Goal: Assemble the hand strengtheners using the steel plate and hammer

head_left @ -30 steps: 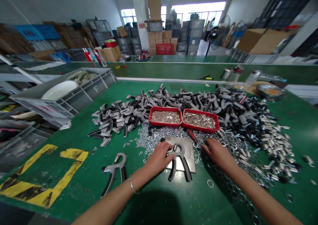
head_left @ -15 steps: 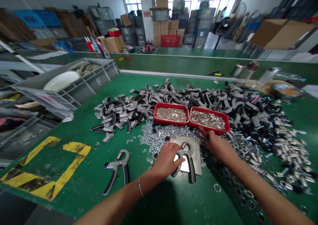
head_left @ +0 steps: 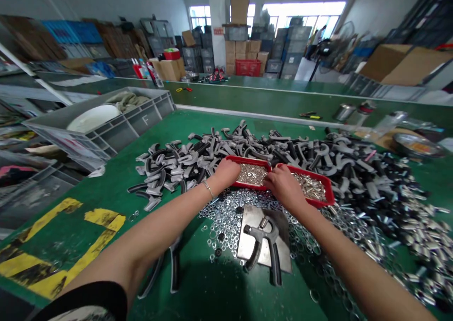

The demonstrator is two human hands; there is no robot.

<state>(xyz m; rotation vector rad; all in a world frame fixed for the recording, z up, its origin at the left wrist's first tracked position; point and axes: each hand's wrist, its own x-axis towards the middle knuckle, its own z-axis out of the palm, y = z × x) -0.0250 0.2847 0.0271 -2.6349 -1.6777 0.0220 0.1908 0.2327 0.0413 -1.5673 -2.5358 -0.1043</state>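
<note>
— Starting from the left, what looks finished?
— A first grip (head_left: 174, 264) lies on the desk (head_left: 116, 179), partly covered by the left forearm (head_left: 152, 231); its top is hidden, so I can't tell if it's complete.
— And what's left?
— Plenty, I'd judge: a big pile of loose grey handles (head_left: 184, 158) spreads across, with small metal rings (head_left: 226, 222) in front.
— The hands?
— Apart from each other. The left hand (head_left: 227, 171) is at the left end of the left red tray (head_left: 249, 187), fingertips out of sight; I can't tell whether they pinch anything.
— And the piece in work?
— The second grip (head_left: 272, 236) lies on the metal plate (head_left: 251, 217), legs joined at the top beside a coil (head_left: 263, 223), neither hand touching it. Mostly assembled, I'd say; perhaps some small part is lacking.
— Further right?
— The right hand (head_left: 283, 181), fingers bunched where the trays meet, its hold equally unclear; then the right red tray (head_left: 331, 193), well stocked, and heaped metal cylinders (head_left: 428, 245).
</note>
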